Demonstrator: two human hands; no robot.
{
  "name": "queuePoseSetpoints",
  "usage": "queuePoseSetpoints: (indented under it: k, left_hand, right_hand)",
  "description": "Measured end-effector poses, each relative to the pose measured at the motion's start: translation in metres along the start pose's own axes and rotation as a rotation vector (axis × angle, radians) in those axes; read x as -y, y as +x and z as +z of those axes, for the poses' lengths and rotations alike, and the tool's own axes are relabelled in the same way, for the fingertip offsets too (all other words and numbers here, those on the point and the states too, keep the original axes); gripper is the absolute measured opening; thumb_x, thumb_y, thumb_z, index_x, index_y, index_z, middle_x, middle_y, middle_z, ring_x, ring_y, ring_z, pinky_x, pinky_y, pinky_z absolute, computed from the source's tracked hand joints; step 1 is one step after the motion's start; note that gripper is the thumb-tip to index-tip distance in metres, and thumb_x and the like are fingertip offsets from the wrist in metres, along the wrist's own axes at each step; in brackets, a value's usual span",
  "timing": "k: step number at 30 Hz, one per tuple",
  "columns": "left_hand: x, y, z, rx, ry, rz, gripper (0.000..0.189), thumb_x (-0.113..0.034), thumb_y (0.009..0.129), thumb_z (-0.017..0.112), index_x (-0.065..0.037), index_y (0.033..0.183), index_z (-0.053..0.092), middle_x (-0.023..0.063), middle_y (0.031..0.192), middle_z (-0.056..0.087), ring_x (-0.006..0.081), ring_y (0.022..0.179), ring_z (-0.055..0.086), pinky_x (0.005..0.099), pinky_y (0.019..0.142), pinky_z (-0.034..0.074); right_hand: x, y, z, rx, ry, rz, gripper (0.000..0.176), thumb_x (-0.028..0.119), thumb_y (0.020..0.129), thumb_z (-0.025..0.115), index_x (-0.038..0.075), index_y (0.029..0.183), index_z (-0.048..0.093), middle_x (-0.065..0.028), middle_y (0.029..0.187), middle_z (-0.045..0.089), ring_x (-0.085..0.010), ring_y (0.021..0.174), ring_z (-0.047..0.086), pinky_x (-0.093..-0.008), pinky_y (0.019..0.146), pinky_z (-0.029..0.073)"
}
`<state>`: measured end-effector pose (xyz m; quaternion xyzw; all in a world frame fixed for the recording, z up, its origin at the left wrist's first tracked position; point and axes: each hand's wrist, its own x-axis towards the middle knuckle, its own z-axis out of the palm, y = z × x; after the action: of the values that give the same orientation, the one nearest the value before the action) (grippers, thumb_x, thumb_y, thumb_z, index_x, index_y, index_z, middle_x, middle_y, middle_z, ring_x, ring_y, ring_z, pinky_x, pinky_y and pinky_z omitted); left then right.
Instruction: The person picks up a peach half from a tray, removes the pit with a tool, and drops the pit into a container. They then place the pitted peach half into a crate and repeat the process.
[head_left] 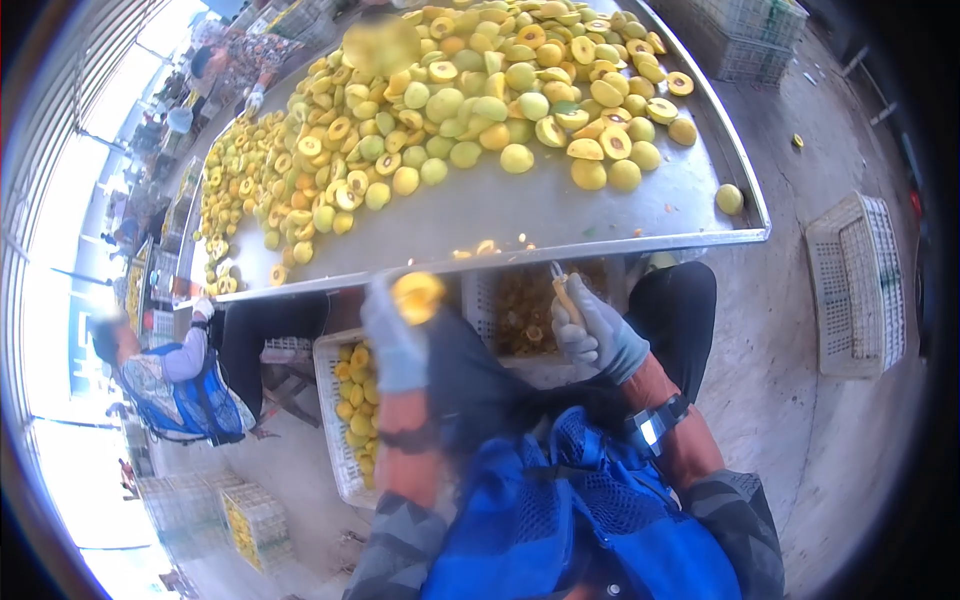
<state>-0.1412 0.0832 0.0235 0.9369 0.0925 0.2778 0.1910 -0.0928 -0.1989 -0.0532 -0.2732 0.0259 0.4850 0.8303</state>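
Observation:
My left hand (397, 345), gloved in grey and blurred by motion, grips a halved yellow peach (417, 297) just off the near edge of the metal table (600, 235). In my gloved right hand (603, 335) is a small pitting tool (565, 295) with a light handle, its metal loop tip pointing up. The tool and the fruit are apart. Many peach halves (480, 110), several showing brown pits, are heaped across the tabletop. Small orange scraps (487, 247) lie along its near rim.
Below my left forearm stands a white crate (330, 400) of yellow halves. Another crate (480, 305) under the table edge contains brownish scraps. Stacked white crates (855, 290) rest on the floor at right. A co-worker in a blue vest (195, 395) sits to the left.

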Motion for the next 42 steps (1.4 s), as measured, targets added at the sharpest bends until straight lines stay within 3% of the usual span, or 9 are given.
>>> queuePoseSetpoints:
  k: [3,5,9,16,19,23,36,39,42]
  left_hand:
    - [0.047,0.003,-0.065,-0.088,-0.405,-0.453,0.048,-0.037,0.107,0.046,0.003,0.100,0.072,0.0078,0.092,0.072,0.0189,0.084,0.070,0.0340,0.074,0.055]
    - [0.124,-0.018,-0.100,-0.041,0.094,-0.437,0.036,-0.034,0.095,0.064,0.000,0.091,0.074,0.0170,0.086,0.074,0.0305,0.078,0.072,0.0420,0.072,0.055]
    - [0.148,-0.028,-0.139,0.139,0.472,-0.537,0.034,-0.035,0.094,0.066,-0.003,0.092,0.078,0.0149,0.087,0.076,0.0298,0.079,0.074,0.0409,0.074,0.056]
    - [-0.023,0.063,0.016,0.364,-0.075,0.126,0.029,-0.012,0.092,0.064,-0.005,0.119,0.073,0.0160,0.110,0.074,0.0275,0.095,0.072,0.0363,0.085,0.055]
    - [-0.083,0.105,0.117,0.582,-0.372,0.225,0.033,-0.019,0.090,0.066,-0.009,0.121,0.073,0.0159,0.117,0.073,0.0283,0.105,0.071,0.0379,0.091,0.056]
    - [-0.144,0.123,0.223,0.629,-0.095,0.304,0.049,-0.034,0.088,0.069,-0.014,0.132,0.066,0.0190,0.121,0.065,0.0366,0.113,0.064,0.0449,0.097,0.052]
    - [-0.135,0.137,0.262,0.792,0.153,0.480,0.060,-0.039,0.079,0.076,-0.015,0.133,0.064,0.0189,0.118,0.064,0.0384,0.109,0.063,0.0478,0.097,0.051]
    - [-0.102,0.144,0.253,0.822,-0.219,0.312,0.057,-0.038,0.084,0.074,-0.006,0.131,0.064,0.0177,0.118,0.068,0.0327,0.107,0.067,0.0440,0.093,0.055]
    - [-0.081,0.136,0.191,0.845,-1.076,-0.348,0.042,-0.024,0.089,0.074,0.000,0.123,0.067,0.0092,0.109,0.072,0.0200,0.098,0.069,0.0334,0.085,0.057]
  right_hand:
    - [0.006,0.002,0.002,-0.194,-0.008,0.024,0.055,0.065,0.103,0.044,0.013,0.090,0.052,0.0041,0.062,0.041,-0.0053,0.044,0.031,-0.0214,0.039,0.025]
    - [0.009,0.000,0.006,-0.264,-0.041,0.013,0.054,0.064,0.103,0.046,0.013,0.090,0.052,0.0036,0.063,0.042,-0.0062,0.046,0.033,-0.0228,0.040,0.028]
    - [0.006,0.008,0.010,-0.327,-0.089,0.015,0.053,0.061,0.103,0.048,0.011,0.088,0.055,0.0022,0.062,0.046,-0.0078,0.047,0.039,-0.0244,0.042,0.032]
    - [-0.008,0.023,-0.003,-0.407,-0.118,0.027,0.046,0.051,0.104,0.054,0.008,0.089,0.063,-0.0021,0.065,0.056,-0.0142,0.047,0.049,-0.0284,0.041,0.039]
    - [-0.012,0.024,-0.015,-0.427,-0.013,-0.029,0.042,0.045,0.105,0.055,0.007,0.091,0.065,-0.0014,0.069,0.058,-0.0134,0.056,0.056,-0.0290,0.043,0.042]
    - [-0.015,0.025,-0.028,-0.417,-0.062,-0.132,0.047,0.054,0.103,0.055,0.010,0.086,0.058,-0.0013,0.062,0.051,-0.0128,0.047,0.045,-0.0288,0.043,0.037]
    - [-0.016,0.016,-0.014,-0.494,-0.404,-0.075,0.037,0.041,0.106,0.055,0.008,0.089,0.061,0.0001,0.067,0.057,-0.0086,0.050,0.051,-0.0250,0.045,0.043]
    - [-0.045,0.037,-0.061,-0.473,-0.587,-0.240,0.039,0.043,0.106,0.055,0.008,0.090,0.061,-0.0006,0.068,0.057,-0.0091,0.049,0.051,-0.0251,0.045,0.043]
    - [-0.015,0.014,-0.017,-0.514,-0.435,-0.250,0.041,0.045,0.106,0.055,0.007,0.091,0.061,-0.0013,0.068,0.057,-0.0096,0.049,0.051,-0.0253,0.044,0.043]
